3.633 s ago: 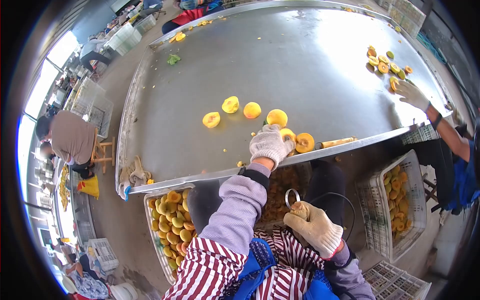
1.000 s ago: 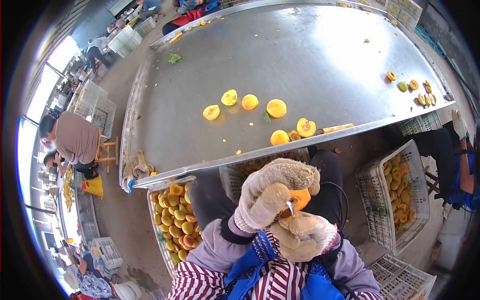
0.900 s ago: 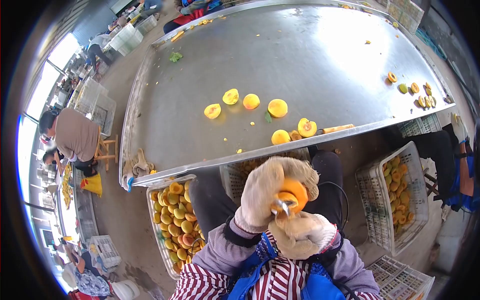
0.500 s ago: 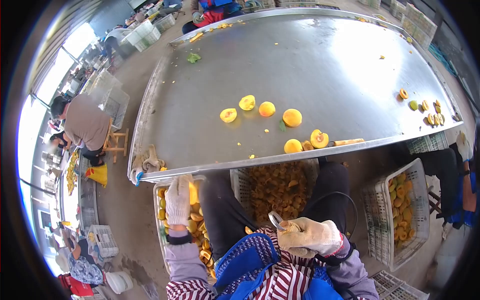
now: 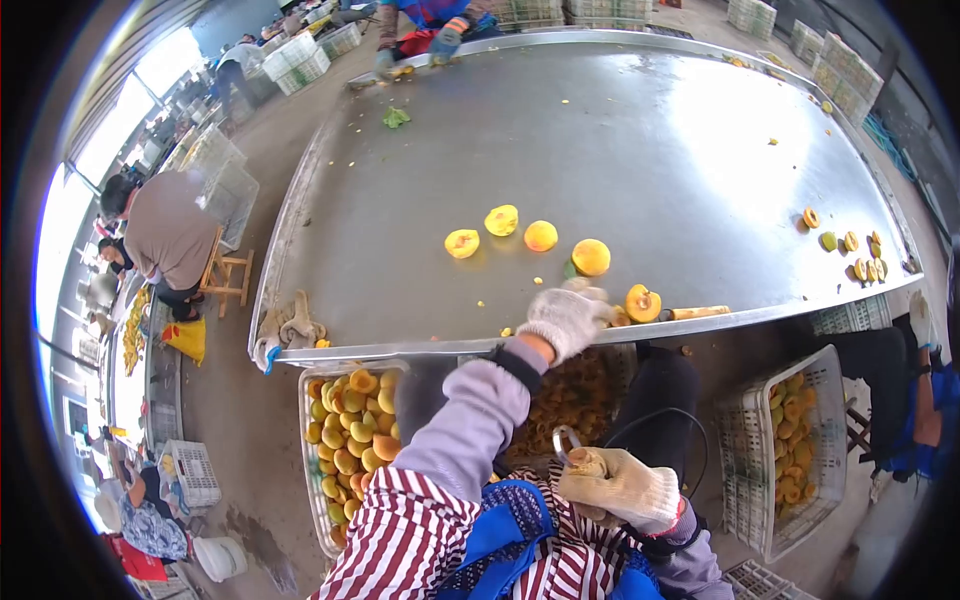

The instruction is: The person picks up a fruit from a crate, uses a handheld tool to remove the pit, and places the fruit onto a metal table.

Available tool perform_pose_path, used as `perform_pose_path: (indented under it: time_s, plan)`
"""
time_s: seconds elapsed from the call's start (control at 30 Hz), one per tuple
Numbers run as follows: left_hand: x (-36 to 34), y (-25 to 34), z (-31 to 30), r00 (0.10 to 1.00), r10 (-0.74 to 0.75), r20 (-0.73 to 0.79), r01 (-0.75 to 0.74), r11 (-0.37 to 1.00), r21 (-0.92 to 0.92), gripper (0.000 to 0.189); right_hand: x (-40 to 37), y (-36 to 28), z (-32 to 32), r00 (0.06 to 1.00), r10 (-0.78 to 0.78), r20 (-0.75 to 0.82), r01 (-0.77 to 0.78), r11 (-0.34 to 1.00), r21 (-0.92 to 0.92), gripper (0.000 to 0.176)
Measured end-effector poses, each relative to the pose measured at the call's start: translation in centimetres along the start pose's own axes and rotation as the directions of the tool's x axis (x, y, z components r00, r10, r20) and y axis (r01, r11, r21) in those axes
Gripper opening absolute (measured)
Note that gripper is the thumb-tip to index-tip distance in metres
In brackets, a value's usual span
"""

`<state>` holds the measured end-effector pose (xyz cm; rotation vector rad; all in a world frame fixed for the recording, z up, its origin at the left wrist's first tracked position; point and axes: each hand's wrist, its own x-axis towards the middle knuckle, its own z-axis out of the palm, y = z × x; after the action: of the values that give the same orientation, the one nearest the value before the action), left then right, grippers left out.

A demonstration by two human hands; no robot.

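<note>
My left hand point(image 5: 567, 318), in a knitted glove, reaches over the near edge of the metal table point(image 5: 430, 150). Its fingers curl down over the spot where a yellow peach lay, and they hide what is under them. Beside them sit a halved peach point(image 5: 642, 303) and a wooden-handled tool point(image 5: 698, 313). Whole and cut peaches point(image 5: 591, 257) lie a little farther in. Close to my lap, my gloved right hand point(image 5: 622, 487) is closed round a tool with a metal loop point(image 5: 565, 443) sticking up; its handle is mostly hidden.
A crate of peaches point(image 5: 350, 425) stands at my left. Between my knees is a container of orange-brown scraps point(image 5: 565, 405); another crate point(image 5: 785, 450) stands at right. Opposite, a person's gloved hands point(image 5: 445, 42) rest at the table edge. Several fruit halves point(image 5: 870, 270) lie far right.
My left hand has gone from the left crate, where it was by a yellow fruit, up and right to the table edge. My right hand still holds the loop tool. The person opposite now reaches onto the table.
</note>
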<state>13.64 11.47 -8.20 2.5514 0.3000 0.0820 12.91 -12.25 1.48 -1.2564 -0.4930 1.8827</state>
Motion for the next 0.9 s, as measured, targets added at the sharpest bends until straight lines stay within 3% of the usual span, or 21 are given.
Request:
perform_pose_path:
  time_s: [0.03,0.07,0.13,0.2,0.27,0.3,0.33,0.37,0.4,0.47,0.53,0.6,0.67,0.7,0.73,0.8,0.9]
  plan:
    - [1.0,-0.3,0.3,0.955,-0.233,0.182,0.212,0.969,0.125,0.027,-0.5,0.3,-0.4,0.997,0.02,-0.076,-0.014,0.997,0.075,0.02]
    - [1.3,-0.8,0.6,0.956,-0.221,0.193,0.201,0.972,0.121,0.027,-0.8,0.6,-0.9,0.988,0.044,-0.149,-0.022,0.989,0.149,0.02]
    - [0.9,-2.4,0.6,0.979,-0.205,-0.023,0.205,0.957,0.205,0.035,-0.8,1.0,-1.4,0.975,0.026,-0.22,0.005,0.99,0.14,0.02]
    - [0.5,-3.5,1.3,0.986,-0.164,-0.029,0.166,0.951,0.26,0.04,-0.1,0.7,-1.7,0.942,0.025,-0.335,0.036,0.984,0.176,0.02]
    - [0.2,-3.6,0.6,0.992,-0.122,-0.041,0.128,0.939,0.318,0.045,0.6,0.1,-1.5,0.942,0.006,-0.335,0.062,0.979,0.192,0.022]
    - [0.1,-2.5,-0.7,0.951,-0.308,-0.003,0.308,0.95,0.053,0.048,0.9,0.2,-1.5,0.91,-0.063,-0.409,0.104,0.992,0.078,0.025]
    - [0.0,-1.7,-1.8,0.881,-0.466,0.083,0.472,0.857,-0.204,0.05,1.0,0.2,-1.6,0.869,-0.14,-0.474,0.137,0.99,-0.04,0.027]
    - [-0.5,-1.5,-2.3,0.869,-0.446,0.214,0.471,0.613,-0.634,0.048,0.8,0.0,-1.9,0.853,-0.124,-0.507,0.127,0.991,-0.029,0.031]
    - [-1.5,-0.8,-2.7,0.868,-0.445,0.221,0.476,0.616,-0.627,0.048,1.0,0.3,-2.3,0.812,-0.165,-0.559,0.141,0.986,-0.087,0.03]
    - [-4.3,1.5,-3.3,0.957,-0.265,0.117,0.219,0.396,-0.892,0.049,1.5,0.5,-2.9,0.761,-0.245,-0.601,0.174,0.969,-0.176,0.03]
    - [-6.1,4.4,-4.2,0.956,-0.264,0.124,0.225,0.399,-0.889,0.052,1.8,0.3,-3.1,0.753,-0.266,-0.601,0.149,0.96,-0.239,0.03]
    - [-7.2,5.7,-3.6,0.956,-0.263,0.131,0.231,0.398,-0.888,0.056,2.3,0.5,-2.8,0.702,-0.428,-0.569,0.226,0.892,-0.392,0.03]
    - [-7.7,6.5,-2.7,0.978,-0.198,-0.059,0.023,0.392,-0.92,0.065,2.3,0.2,-2.3,0.691,-0.459,-0.558,0.216,0.868,-0.447,0.029]
    - [-8.2,7.2,-2.9,0.97,-0.237,-0.055,0.045,0.397,-0.917,0.069,2.3,0.2,-2.1,0.664,-0.503,-0.554,0.231,0.842,-0.487,0.029]
    - [-8.5,7.5,-2.9,0.97,-0.236,-0.053,0.046,0.395,-0.917,0.069,2.2,0.3,-2.0,0.636,-0.545,-0.546,0.246,0.814,-0.526,0.028]
    - [-9.1,7.8,-2.9,0.967,-0.236,-0.096,-0.001,0.375,-0.927,0.051,2.0,0.4,-1.8,0.63,-0.554,-0.545,0.265,0.812,-0.519,0.027]
    - [-9.9,8.6,-2.4,0.956,-0.226,-0.186,-0.088,0.384,-0.919,0.049,1.9,0.7,-1.3,0.607,-0.606,-0.514,0.24,0.756,-0.609,0.029]
